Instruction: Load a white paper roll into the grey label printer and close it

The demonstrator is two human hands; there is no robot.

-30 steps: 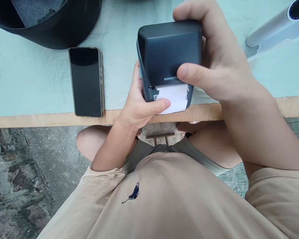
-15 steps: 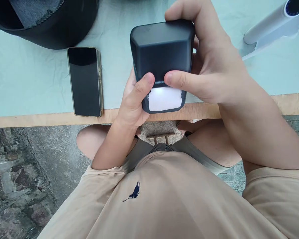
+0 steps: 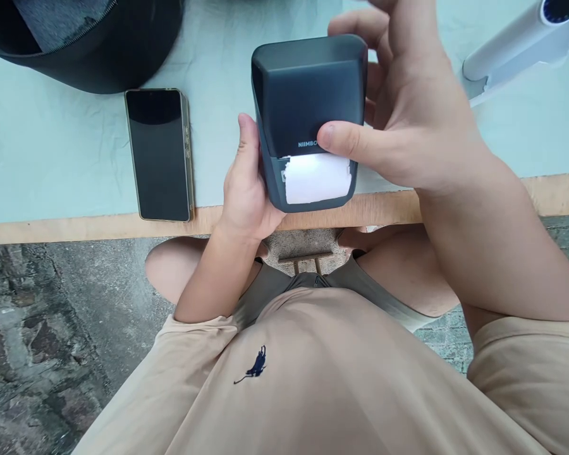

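Note:
A dark label printer (image 3: 313, 95) marked with partly covered "NIIMBO" lettering is held up above the front edge of the table. A white paper strip (image 3: 317, 179) with ragged side edges shows at its near end. My left hand (image 3: 249, 183) supports the printer from below and from its left side, thumb raised along that side, the other fingers hidden underneath. On the right side, my right hand (image 3: 398, 120) has its thumb resting on the lid beside the lettering. Its other fingers are partly bent by the far right corner.
A phone (image 3: 159, 155) with a dark screen lies left of my hands at the edge of the table (image 3: 76, 151). Behind it stands a black zippered bag (image 3: 123, 57). At the far right is a white cylindrical device (image 3: 502, 47) with a round dark end.
My left thumb has lifted off the lid and now points up along the printer's left side. My right fingers have loosened and shifted at the far corner; the right thumb stays on the lid.

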